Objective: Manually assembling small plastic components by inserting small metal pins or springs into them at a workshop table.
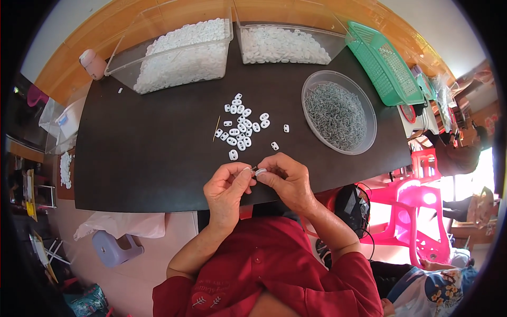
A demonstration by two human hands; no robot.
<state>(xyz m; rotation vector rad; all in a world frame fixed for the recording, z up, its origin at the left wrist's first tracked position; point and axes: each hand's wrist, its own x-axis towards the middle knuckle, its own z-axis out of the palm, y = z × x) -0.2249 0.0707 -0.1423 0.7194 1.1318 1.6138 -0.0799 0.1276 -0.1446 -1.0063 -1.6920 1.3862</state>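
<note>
At the table's near edge, my left hand (227,190) and my right hand (289,184) meet with fingertips pinched. A small white oval plastic piece (260,171) is gripped between my right thumb and fingers. Something small and dark shows beside it at my left fingertips; its kind is too small to tell. Just beyond my hands lie several loose white two-hole plastic pieces (247,123), a few set apart from the cluster. A thin wooden stick (216,129) lies left of them. To the right, a round clear tub (306,113) holds many small grey screws (336,117).
Two clear bins, one at the back left (230,39) and one at the back middle (338,50), hold many white pieces. A green basket (388,68) stands at the back right, a pink bottle (93,64) at the left. Pink stools (406,211) and a seated person's patterned clothing (438,288) are at right.
</note>
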